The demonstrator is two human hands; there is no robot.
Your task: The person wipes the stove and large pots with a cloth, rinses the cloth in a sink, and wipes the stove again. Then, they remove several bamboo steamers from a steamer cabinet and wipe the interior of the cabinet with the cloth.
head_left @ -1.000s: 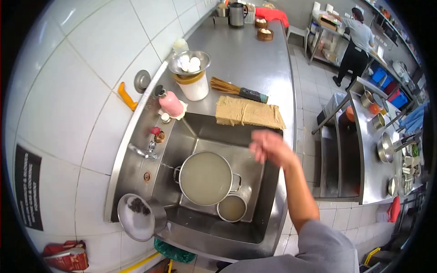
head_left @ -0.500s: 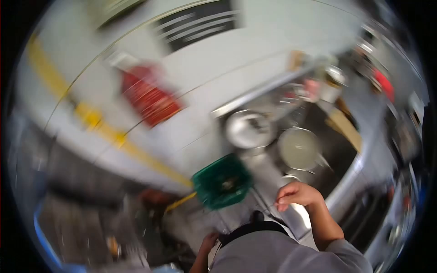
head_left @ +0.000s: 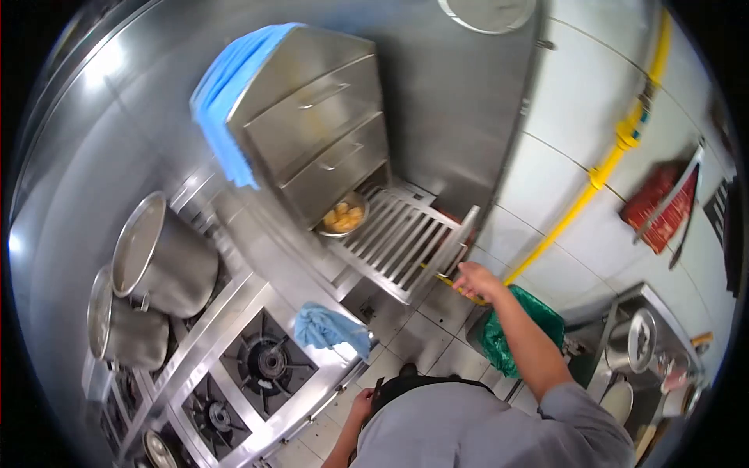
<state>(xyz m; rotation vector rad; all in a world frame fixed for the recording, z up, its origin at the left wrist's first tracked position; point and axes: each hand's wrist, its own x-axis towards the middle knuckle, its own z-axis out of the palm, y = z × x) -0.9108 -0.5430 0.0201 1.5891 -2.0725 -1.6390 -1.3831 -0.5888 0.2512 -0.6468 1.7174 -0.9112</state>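
Observation:
My right hand (head_left: 476, 281) reaches forward to the front of a pulled-out slatted metal drawer (head_left: 399, 234). Its fingers are apart, close beside the drawer's handle (head_left: 451, 267); whether they touch it is hard to tell. A round metal bowl (head_left: 343, 215) holding several yellowish pieces rests at the inner left of the slats. Above are two shut drawers of the same steel cabinet (head_left: 320, 101), with a blue cloth (head_left: 226, 97) draped over its side. My left hand (head_left: 362, 405) hangs low by my waist, fingers closed near a small dark strip I cannot identify.
A gas stove (head_left: 269, 363) with a blue rag (head_left: 331, 327) on its corner is at left. Two large steel pots (head_left: 168, 261) stand beyond it. A green-lined bin (head_left: 507, 335) sits below my right forearm. A yellow pipe (head_left: 577, 210) runs along the wall; a sink (head_left: 647, 300) is at right.
The view has swung left from the sink side to the stove and steel cabinet. My right hand has moved from near the sink to the open drawer's front.

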